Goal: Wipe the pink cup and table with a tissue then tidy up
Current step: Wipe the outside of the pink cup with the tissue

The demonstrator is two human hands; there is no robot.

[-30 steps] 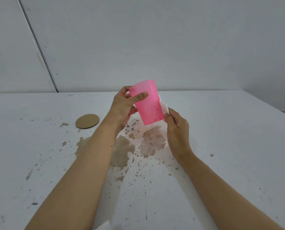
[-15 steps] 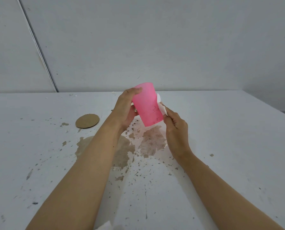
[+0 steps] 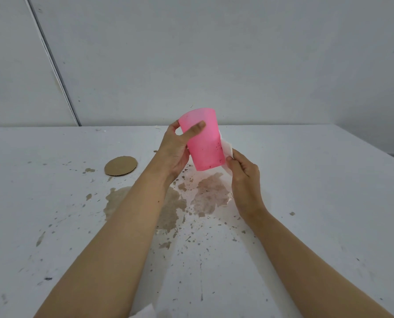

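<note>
While held clear of the table above the brown stain, cup sits near upright, long axis leaning to 11 o'clock, wider end up. Left hand curls round it, thumb across the front. Right hand pinches tissue against its 4 o'clock side.

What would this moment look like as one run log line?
step: wiping pink cup | left hand: holds cup above table | right hand: pinches tissue against cup side | cup: dark specks | spill: brown, unwiped

The pink cup is made of smooth translucent plastic; the disc of rough brown cardboard; the counter is painted matt white.
</note>
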